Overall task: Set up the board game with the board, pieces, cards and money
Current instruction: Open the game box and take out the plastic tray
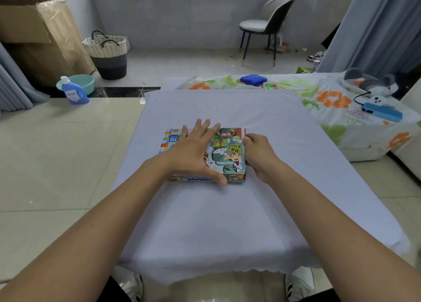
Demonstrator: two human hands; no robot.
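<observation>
A colourful board game box (pixel 230 155), closed, lies flat in the middle of the table covered with a pale lilac cloth (pixel 218 222). My left hand (pixel 193 155) presses flat on the lid with fingers spread, the thumb down over the near edge. At the box's right side, my right hand (pixel 256 152) has its fingers curled against the edge. The board, pieces, cards and money are not visible.
A floral-covered bed (pixel 337 110) stands to the right with a blue device (pixel 382 113) and a blue cloth bundle (pixel 253 78). On the floor at left are a detergent bottle (pixel 74 92), a green basin, a woven basket (pixel 107 55) and a cardboard box. A chair (pixel 266 25) is at the back.
</observation>
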